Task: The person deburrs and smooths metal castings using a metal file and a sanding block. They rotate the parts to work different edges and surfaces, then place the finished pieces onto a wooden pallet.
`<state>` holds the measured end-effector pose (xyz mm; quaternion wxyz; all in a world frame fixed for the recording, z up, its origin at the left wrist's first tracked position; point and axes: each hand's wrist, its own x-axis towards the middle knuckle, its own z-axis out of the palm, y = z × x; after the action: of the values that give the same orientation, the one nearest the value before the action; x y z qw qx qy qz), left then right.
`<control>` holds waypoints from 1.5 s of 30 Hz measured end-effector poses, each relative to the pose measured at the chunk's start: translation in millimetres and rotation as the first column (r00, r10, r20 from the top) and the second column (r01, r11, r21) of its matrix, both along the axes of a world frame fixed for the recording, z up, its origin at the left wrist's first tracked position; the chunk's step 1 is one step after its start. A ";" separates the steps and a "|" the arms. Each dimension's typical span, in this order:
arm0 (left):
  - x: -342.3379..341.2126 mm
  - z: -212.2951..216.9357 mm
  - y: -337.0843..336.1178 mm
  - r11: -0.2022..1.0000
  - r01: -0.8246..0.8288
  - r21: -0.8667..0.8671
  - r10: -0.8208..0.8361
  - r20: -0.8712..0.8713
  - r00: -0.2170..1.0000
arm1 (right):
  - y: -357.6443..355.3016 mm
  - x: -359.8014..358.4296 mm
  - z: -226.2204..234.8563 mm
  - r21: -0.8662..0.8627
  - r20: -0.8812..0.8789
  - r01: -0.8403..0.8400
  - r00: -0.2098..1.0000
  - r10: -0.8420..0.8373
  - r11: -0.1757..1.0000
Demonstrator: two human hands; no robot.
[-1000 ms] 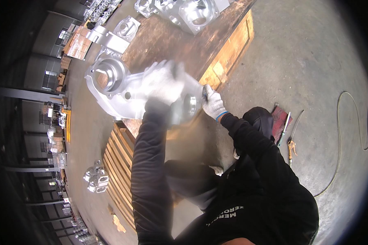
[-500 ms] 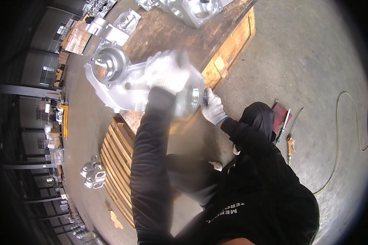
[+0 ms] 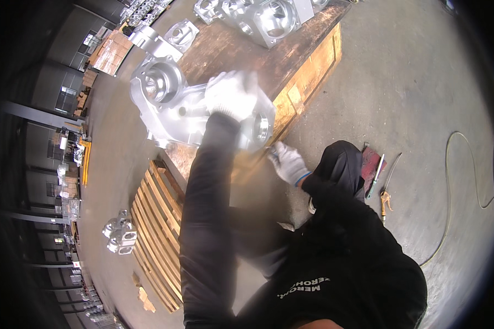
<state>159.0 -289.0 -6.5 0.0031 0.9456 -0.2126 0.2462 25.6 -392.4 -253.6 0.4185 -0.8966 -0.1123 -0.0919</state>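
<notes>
Silver casting (image 3: 173,125) upper left of centre, its long axis sloping down rightward; left hand (image 3: 231,94) on it, curled right hand (image 3: 288,163) just beside its right end; cannot tell either's grip

Grey floor (image 3: 400,98); dim grey wall (image 3: 68,41) at left, small window (image 3: 66,98), pale beam (image 3: 44,116).

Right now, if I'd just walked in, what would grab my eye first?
Probably the big silvery metal casting on the wooden bench, with the white-gloved left hand laid over it. The right hand, also gloved, is close by its right end, toward the wearer. Farther right, a hand tool with an orange handle lies on the grey floor.
</notes>
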 end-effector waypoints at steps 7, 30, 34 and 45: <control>-4.3 2.2 -1.6 0.999 -0.029 0.013 0.029 0.006 1.000 | -59.3 21.0 39.1 -0.149 0.011 0.077 0.997 -0.077 0.986; -2.2 -9.0 -0.4 0.993 0.094 -0.078 -0.086 0.100 0.991 | -305.8 -211.8 -247.8 -0.375 -0.760 0.559 0.272 -0.591 0.740; -2.0 -5.8 0.9 0.998 0.034 -0.057 -0.034 0.004 0.999 | -282.6 -261.2 -263.6 -0.446 -0.806 0.640 0.018 -0.592 0.626; 1.5 -13.2 4.1 0.976 0.029 -0.218 -0.035 -0.024 0.999 | -258.3 -126.1 -285.0 -0.729 -0.495 0.136 0.573 -0.653 0.671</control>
<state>160.5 -284.8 -19.7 0.1133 0.9394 -0.1994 0.2549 -100.6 -650.8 -538.5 0.0739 -0.9392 0.2574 0.2151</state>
